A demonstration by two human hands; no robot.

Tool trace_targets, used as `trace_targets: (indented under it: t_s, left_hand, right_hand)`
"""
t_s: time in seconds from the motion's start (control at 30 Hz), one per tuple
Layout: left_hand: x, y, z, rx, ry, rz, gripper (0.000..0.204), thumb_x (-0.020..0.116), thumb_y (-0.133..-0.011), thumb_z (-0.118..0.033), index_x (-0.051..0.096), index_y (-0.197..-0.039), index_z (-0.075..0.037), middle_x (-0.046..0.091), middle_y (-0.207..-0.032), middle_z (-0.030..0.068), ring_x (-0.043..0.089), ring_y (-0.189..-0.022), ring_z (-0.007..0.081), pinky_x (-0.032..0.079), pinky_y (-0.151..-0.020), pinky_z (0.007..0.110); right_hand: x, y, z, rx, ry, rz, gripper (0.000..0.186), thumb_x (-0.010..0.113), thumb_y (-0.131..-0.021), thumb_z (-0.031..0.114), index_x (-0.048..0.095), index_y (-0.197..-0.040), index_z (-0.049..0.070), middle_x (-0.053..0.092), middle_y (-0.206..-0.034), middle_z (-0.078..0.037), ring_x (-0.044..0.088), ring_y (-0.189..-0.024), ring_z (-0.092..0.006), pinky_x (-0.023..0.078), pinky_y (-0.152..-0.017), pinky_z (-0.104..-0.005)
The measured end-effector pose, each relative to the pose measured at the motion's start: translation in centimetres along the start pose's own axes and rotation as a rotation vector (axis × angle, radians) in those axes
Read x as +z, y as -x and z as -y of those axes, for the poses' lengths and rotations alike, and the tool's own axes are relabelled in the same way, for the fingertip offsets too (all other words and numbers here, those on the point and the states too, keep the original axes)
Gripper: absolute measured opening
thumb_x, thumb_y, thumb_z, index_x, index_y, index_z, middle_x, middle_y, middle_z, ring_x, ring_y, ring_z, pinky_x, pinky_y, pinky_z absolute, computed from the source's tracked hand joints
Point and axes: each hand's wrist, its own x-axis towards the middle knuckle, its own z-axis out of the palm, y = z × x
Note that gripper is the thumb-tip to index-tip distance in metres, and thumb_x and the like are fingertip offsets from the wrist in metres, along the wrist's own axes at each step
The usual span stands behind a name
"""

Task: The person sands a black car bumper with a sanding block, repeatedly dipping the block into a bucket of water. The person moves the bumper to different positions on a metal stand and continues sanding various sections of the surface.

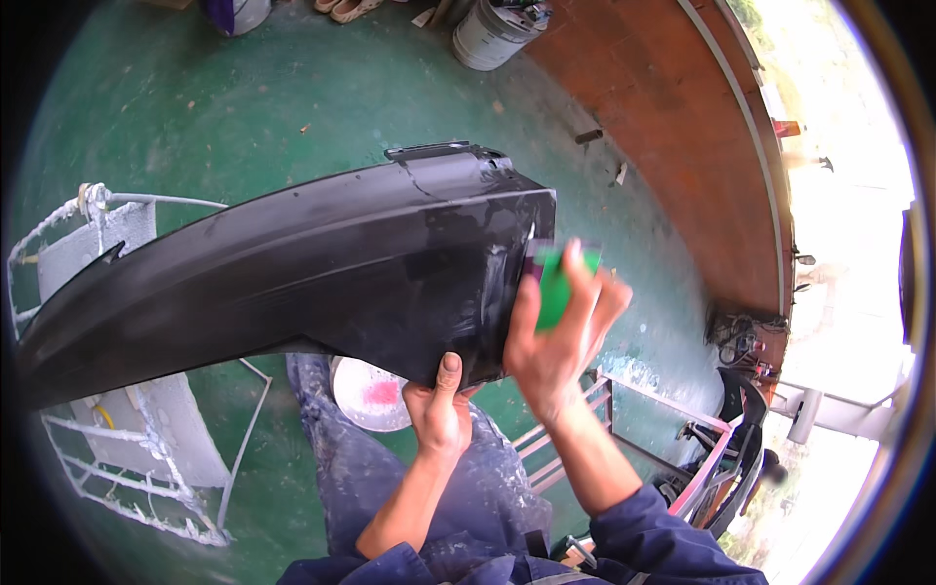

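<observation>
A long, curved black car fender stretches across the view from the far left to the middle, with wet-looking streaks near its right end. My left hand grips its lower edge near that end, thumb on the face and the other fingers hidden behind. Between the fingers and thumb of my right hand is a green sanding pad, held at the fender's right edge. Motion smears the pad and fingertips, so I cannot tell how firmly they touch the surface.
A white-crusted metal stand is under the fender's left part. Below the fender sits a round white container with a pink patch. At right are a metal frame and a reddish-brown wall; a white bucket stands far back.
</observation>
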Motion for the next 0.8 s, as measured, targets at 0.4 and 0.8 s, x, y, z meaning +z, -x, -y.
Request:
trace_targets:
  t_s: [0.4, 0.8]
  left_hand:
    - [0.6, -0.3, 0.1, 0.01, -0.062, -0.063, 0.038, 0.074, -0.106, -0.031, 0.07, -0.124, 0.002, 0.079, -0.113, 0.0126, 0.08, -0.092, 0.0263, 0.069, -0.084, 0.044]
    - [0.0, -0.5, -0.6, -0.048, -0.044, -0.054, 0.037, 0.077, -0.104, -0.016, 0.066, -0.134, 0.003, 0.072, -0.129, 0.0114, 0.072, -0.119, 0.0244, 0.065, -0.099, 0.048]
  right_hand:
    - [1.7, -6.3, 0.6, 0.114, -0.009, -0.105, 0.067, 0.085, -0.09, 0.014, 0.058, -0.149, 0.003, 0.052, -0.124, -0.027, 0.055, -0.114, -0.0437, 0.05, -0.097, -0.0507]
    - [1.0, 1.9, 0.4, 0.064, 0.039, -0.074, 0.064, 0.083, -0.091, 0.015, 0.059, -0.149, 0.003, 0.051, -0.124, -0.026, 0.055, -0.115, -0.0436, 0.049, -0.099, -0.0516]
